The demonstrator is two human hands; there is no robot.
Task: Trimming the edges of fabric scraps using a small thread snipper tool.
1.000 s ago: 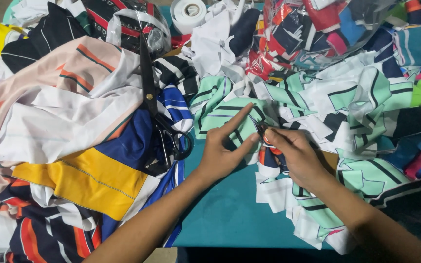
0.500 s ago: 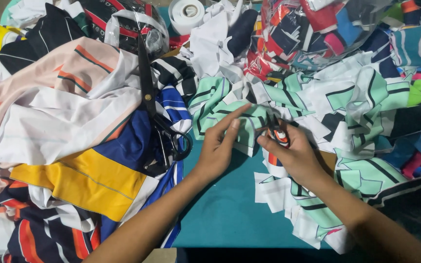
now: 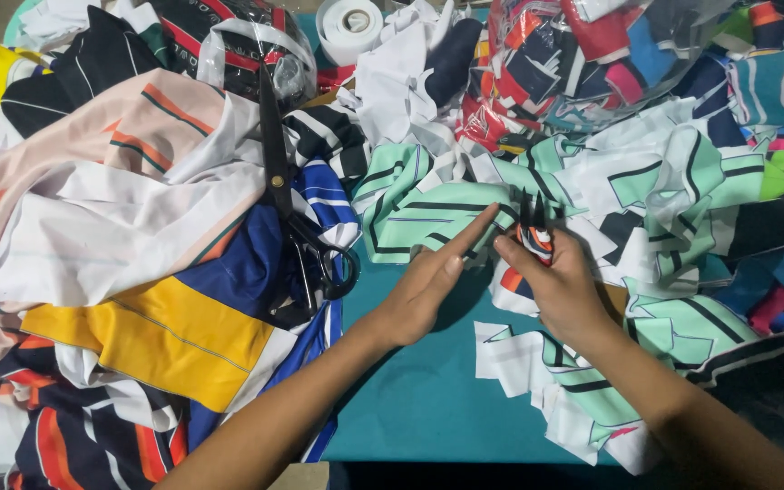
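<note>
Head view: small thread snips (image 3: 534, 229) are clenched in the right hand (image 3: 563, 289) over mint striped fabric (image 3: 428, 210), pinned by the released left hand (image 3: 428, 286); trimming is judged underway, needing careful aim.

Both bare forearms reach in from the lower edge and converge toward the middle. The left hand (image 3: 428, 286) lies flat, palm down, its index finger stretched forward. The right hand (image 3: 560, 286) is curled into a closed grip, thumb on top.
</note>
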